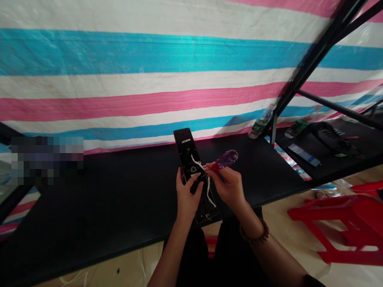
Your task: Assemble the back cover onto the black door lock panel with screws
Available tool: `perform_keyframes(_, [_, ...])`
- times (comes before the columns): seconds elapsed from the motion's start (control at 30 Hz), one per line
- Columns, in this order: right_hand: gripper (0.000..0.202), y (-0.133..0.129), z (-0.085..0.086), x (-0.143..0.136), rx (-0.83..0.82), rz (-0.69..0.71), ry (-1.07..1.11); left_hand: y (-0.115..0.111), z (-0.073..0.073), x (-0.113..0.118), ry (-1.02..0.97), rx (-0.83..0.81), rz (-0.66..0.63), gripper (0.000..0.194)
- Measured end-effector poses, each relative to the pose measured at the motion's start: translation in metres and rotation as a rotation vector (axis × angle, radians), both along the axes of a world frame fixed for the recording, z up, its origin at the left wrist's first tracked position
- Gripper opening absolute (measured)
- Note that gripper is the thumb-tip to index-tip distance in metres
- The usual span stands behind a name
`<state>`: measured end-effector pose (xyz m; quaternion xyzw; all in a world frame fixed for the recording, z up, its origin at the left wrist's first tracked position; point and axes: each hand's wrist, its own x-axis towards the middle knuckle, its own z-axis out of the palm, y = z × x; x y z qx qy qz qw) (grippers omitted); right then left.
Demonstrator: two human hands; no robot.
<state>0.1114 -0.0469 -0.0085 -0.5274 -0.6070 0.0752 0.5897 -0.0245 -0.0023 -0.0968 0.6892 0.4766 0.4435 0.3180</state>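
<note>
Evidently, work on the black panel [186,161] is unfinished: right hand [229,186] grips a purple-handled screwdriver [226,159] over its middle, left hand [188,200] lies spread on it, white cable [208,190] exposed along it.

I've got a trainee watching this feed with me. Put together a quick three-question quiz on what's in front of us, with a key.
1. Multiple choice: what does the right hand hold?
A) a bottle
B) a screwdriver
C) a phone
2. True or false: the left hand is clear of the black panel, touching no part of it.
3. Fill in the blank: the colour of the thin cable running along the panel is ____.

Key: 1. B. 2. False, the left hand touches the panel. 3. White.
</note>
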Motion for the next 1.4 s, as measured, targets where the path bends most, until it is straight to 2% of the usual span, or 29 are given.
perform_keyframes(0.17, [0.018,-0.003,-0.013,0.002,-0.032,0.007,0.112,0.003,-0.001,-0.002,0.020,0.041,-0.005,0.024])
perform_keyframes(0.33, [0.019,-0.005,-0.019,0.006,-0.013,-0.040,0.130,0.006,0.002,-0.004,0.075,0.078,-0.008,0.021])
perform_keyframes(0.47, [0.017,-0.008,-0.020,0.011,0.006,-0.137,0.197,0.005,0.013,-0.003,0.192,0.177,0.008,0.016])
perform_keyframes(0.57, [0.018,-0.011,-0.023,0.017,0.028,-0.188,0.342,0.003,0.025,-0.001,0.309,0.245,0.036,0.014])
perform_keyframes(0.7, [0.022,-0.015,-0.033,0.031,0.056,-0.272,0.545,0.001,0.040,0.003,0.477,0.258,0.026,0.013])
perform_keyframes(0.83, [0.023,-0.010,-0.049,0.047,0.107,-0.298,0.745,0.007,0.048,0.003,0.651,0.333,-0.062,0.008])
perform_keyframes(1.0, [0.024,0.000,-0.074,0.063,0.106,-0.295,0.918,0.018,0.048,0.000,0.786,0.435,-0.156,0.008])
perform_keyframes(1.23, [0.031,0.007,-0.116,0.078,0.061,-0.341,1.053,0.030,0.041,0.002,0.885,0.579,-0.196,0.019])
perform_keyframes(1.4, [0.030,0.008,-0.131,0.084,0.042,-0.363,1.042,0.037,0.042,0.000,0.982,0.680,-0.262,0.027])
